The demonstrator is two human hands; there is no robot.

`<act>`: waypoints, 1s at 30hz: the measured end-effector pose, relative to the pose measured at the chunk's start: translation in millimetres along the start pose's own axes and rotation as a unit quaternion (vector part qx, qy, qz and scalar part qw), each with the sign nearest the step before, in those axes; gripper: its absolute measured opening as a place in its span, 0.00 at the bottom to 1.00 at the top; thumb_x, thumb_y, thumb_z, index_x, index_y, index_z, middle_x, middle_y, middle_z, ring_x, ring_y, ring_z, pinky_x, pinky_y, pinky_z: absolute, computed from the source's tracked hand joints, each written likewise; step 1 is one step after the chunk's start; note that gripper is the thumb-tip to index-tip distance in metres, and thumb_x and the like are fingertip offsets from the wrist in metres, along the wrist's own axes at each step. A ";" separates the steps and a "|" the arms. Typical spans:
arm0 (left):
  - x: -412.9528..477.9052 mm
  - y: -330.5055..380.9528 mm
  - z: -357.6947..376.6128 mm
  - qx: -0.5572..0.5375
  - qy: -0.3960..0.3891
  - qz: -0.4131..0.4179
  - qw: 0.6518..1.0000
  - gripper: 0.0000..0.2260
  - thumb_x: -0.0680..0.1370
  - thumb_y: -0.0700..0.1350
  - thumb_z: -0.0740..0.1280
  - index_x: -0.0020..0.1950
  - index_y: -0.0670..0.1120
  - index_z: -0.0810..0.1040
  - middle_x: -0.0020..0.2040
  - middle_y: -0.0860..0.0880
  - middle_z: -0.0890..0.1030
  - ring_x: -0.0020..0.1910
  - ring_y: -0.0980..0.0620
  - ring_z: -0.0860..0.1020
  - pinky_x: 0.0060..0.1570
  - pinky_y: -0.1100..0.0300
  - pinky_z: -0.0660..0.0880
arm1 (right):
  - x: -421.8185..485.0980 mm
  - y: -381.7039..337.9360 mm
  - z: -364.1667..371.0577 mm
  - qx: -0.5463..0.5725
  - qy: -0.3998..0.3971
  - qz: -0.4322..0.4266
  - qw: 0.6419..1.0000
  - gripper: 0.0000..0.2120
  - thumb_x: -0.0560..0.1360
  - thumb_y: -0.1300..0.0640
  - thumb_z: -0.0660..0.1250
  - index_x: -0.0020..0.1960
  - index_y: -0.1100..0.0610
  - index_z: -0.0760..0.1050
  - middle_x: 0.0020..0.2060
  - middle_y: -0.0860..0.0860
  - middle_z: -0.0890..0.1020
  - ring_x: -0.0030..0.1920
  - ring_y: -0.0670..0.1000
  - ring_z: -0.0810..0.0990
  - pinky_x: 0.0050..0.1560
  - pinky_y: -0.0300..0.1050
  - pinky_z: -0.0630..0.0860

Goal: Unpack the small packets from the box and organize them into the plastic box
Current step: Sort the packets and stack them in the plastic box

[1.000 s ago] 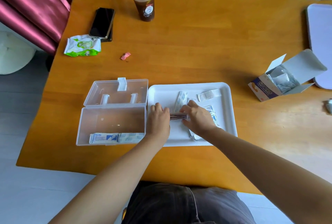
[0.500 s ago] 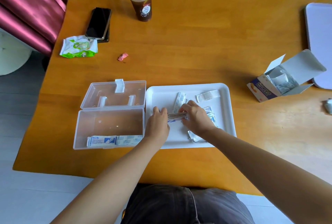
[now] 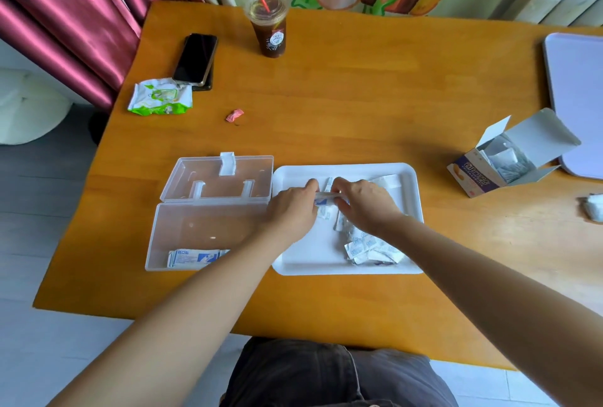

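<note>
1. Near edge of the table (image 3: 359,96), left: one clear plastic box (image 3: 151,243), its lid (image 3: 218,178) folded back flat toward the far edge. A short row of packets (image 3: 195,258) lies flat against its near wall; the number cannot be read.
2. Just right of it, touching or almost: one white tray (image 3: 310,253). A loose heap of packets (image 3: 368,248) sits in its near right corner, partly covered by the right forearm; no count is possible.
3. Over the far half of the tray, the left hand (image 3: 292,211) and right hand (image 3: 365,202) each pinch one end of a thin stack of packets (image 3: 324,199). The hands hide most of it.
4. Right edge: one open cardboard box (image 3: 473,178), flaps up, more packets inside; one crumpled white item (image 3: 594,207); one pale tray (image 3: 577,96), cut off by the frame.
5. Far left corner: one pink scrap (image 3: 235,114), one green wrapper (image 3: 160,96), one phone (image 3: 195,59) on a dark flat item.
6. Far edge: one cup (image 3: 269,28) with a red straw.
</note>
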State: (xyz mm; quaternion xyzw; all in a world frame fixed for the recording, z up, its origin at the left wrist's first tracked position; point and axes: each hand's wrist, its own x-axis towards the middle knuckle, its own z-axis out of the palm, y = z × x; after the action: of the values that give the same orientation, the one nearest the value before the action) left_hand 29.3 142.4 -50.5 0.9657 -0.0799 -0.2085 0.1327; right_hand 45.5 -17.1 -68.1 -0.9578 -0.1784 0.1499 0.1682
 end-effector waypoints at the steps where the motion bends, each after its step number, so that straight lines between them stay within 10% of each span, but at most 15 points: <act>1: -1.7 -2.4 -7.3 -0.001 -0.011 0.005 1.000 0.08 0.80 0.40 0.56 0.58 0.44 0.67 0.44 0.42 0.78 0.38 0.41 0.72 0.34 0.55 0.64 | 1.5 -2.9 -3.5 -0.005 -0.010 -0.011 1.000 0.09 0.79 0.55 0.58 0.57 0.56 0.72 0.45 0.59 0.81 0.46 0.62 0.79 0.37 0.46 0.64; 5: -10.6 -21.7 -26.6 -0.141 -0.037 -0.048 0.988 0.08 0.81 0.42 0.55 0.58 0.43 0.69 0.44 0.42 0.76 0.41 0.40 0.76 0.35 0.55 0.68 | 9.6 -25.3 -11.7 0.007 -0.011 -0.043 0.999 0.09 0.79 0.57 0.57 0.55 0.57 0.73 0.43 0.56 0.81 0.49 0.58 0.76 0.46 0.50 0.68; 9: -24.9 -45.8 -34.6 -0.461 -0.024 -0.145 0.875 0.11 0.81 0.40 0.55 0.60 0.46 0.72 0.56 0.43 0.78 0.47 0.45 0.82 0.59 0.49 0.76 | 18.8 -58.0 -9.9 0.085 0.003 -0.050 0.995 0.09 0.75 0.61 0.59 0.52 0.56 0.75 0.41 0.56 0.83 0.45 0.60 0.79 0.45 0.52 0.75; 16: -50.1 -81.8 -41.0 -0.526 0.053 -0.127 0.840 0.17 0.82 0.35 0.53 0.68 0.49 0.65 0.64 0.46 0.69 0.56 0.49 0.78 0.52 0.65 0.74 | 28.1 -103.3 -5.6 0.182 0.007 -0.045 0.982 0.09 0.74 0.64 0.60 0.51 0.59 0.76 0.39 0.59 0.82 0.36 0.59 0.81 0.37 0.45 0.72; 26: -73.8 -139.9 -41.8 -0.375 0.017 -0.100 0.921 0.13 0.83 0.41 0.55 0.67 0.49 0.65 0.52 0.47 0.77 0.37 0.56 0.75 0.34 0.64 0.72 | 45.4 -160.8 10.8 0.214 -0.067 -0.014 0.975 0.10 0.77 0.65 0.57 0.56 0.63 0.74 0.42 0.56 0.80 0.40 0.55 0.75 0.37 0.43 0.69; 30: -80.3 -165.7 -41.8 -0.340 0.053 -0.116 0.932 0.10 0.82 0.40 0.57 0.63 0.46 0.67 0.51 0.44 0.77 0.37 0.55 0.72 0.32 0.62 0.68 | 52.2 -181.4 20.7 0.378 -0.108 0.052 0.918 0.04 0.79 0.61 0.62 0.52 0.61 0.72 0.40 0.56 0.82 0.34 0.52 0.77 0.35 0.43 0.73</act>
State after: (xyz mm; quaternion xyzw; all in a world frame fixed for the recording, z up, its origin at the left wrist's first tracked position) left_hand -8.8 326.3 -31.1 0.8750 0.1158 -0.1854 0.4319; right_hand 32.0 168.5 -30.4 -0.8090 -0.0753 0.3168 0.4894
